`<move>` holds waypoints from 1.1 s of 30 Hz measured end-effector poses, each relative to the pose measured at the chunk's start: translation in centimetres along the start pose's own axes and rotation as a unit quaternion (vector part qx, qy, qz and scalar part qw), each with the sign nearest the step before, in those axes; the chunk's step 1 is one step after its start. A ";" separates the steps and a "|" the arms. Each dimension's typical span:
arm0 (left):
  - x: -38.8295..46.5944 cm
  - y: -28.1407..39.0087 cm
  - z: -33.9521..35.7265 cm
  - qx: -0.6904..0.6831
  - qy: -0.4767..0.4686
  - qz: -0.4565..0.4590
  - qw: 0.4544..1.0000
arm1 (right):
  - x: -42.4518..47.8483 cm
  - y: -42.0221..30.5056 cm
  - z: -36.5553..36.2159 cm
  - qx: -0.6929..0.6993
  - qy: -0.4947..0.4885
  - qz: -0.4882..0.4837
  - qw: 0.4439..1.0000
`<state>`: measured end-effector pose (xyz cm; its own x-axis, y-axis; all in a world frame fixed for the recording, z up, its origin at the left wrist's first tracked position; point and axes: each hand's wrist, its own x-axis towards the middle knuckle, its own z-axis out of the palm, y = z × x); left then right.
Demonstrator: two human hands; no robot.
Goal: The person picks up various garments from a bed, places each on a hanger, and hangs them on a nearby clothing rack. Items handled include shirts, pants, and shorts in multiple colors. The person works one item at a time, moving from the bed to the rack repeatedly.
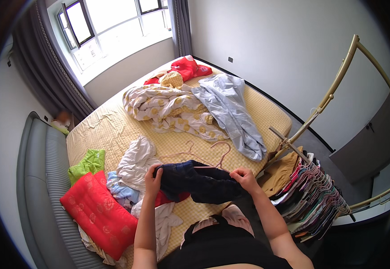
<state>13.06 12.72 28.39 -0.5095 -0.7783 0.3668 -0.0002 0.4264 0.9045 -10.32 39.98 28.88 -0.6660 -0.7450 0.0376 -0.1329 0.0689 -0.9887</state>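
Observation:
Between both hands stretches a dark blue denim garment [195, 181], held by its two ends above the bed. My left hand [153, 180] pinches the left end with the thumb on top. The opposite end is gripped by my right hand [245, 180], thumb and fingers closed on the cloth. A pink clothes hanger [220, 154] stands up from the garment's upper edge, hook toward the window; its lower part is hidden by the denim. Just beyond, a second pink hanger [181, 153] lies on the yellow checked bed sheet [104, 126].
Rumpled floral bedding [168, 107], a grey-blue cloth [228, 111] and red clothing [190, 69] lie across the bed. White cloth [136, 161], a red pillow [101, 212] and a green garment [89, 164] are at left. A gold-coloured clothes rack [336, 80] with densely hung clothes [305, 198] stands at right.

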 end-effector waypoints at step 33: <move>-13.0 6.7 35.1 -0.132 -0.594 -0.071 0.790 | -10.7 8.5 -12.5 0.262 0.380 0.209 0.862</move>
<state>-10.54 41.88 22.06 -0.9687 0.2397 -0.0643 -0.0309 0.1408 0.9896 -13.55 56.82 21.89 -0.8904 -0.0643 -0.4506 0.4526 -0.2305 -0.8614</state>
